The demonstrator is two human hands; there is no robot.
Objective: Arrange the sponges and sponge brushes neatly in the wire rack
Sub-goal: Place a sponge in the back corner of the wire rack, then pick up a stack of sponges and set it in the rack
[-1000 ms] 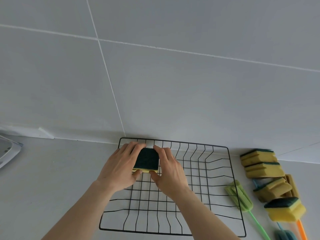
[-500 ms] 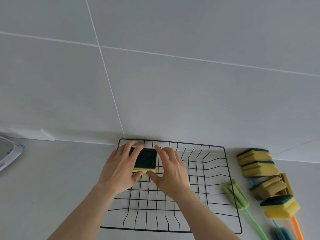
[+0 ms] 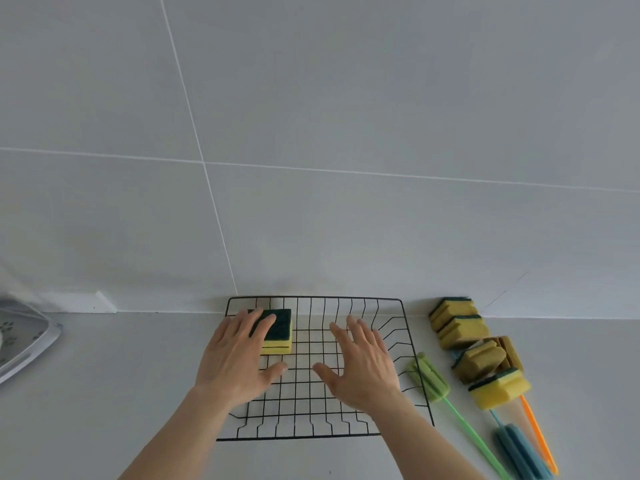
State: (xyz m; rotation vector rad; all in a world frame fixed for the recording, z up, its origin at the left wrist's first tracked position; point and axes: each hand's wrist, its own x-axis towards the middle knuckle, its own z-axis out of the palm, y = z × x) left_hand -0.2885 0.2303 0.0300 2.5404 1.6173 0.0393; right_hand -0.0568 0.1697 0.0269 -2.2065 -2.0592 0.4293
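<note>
A black wire rack point(image 3: 407, 327) stands on the grey counter against the tiled wall. In its far left corner lies a yellow sponge with a dark green top point(image 3: 278, 332). My left hand point(image 3: 237, 355) rests flat with its fingertips on that sponge's left side. My right hand point(image 3: 362, 363) hovers over the rack's middle, fingers spread, holding nothing. Right of the rack lie several more yellow-green sponges point(image 3: 462, 332), a green sponge brush point(image 3: 429, 377), a blue sponge brush point(image 3: 519, 450) and an orange brush handle point(image 3: 538, 434).
A white tray-like object point(image 3: 26, 341) sits at the left edge of the counter. A white strip point(image 3: 78, 303) runs along the wall's base to the left of the rack.
My right hand has let go of the sponge and moved right over the rack's middle. The left hand stays on the sponge. The camera view has shifted.
</note>
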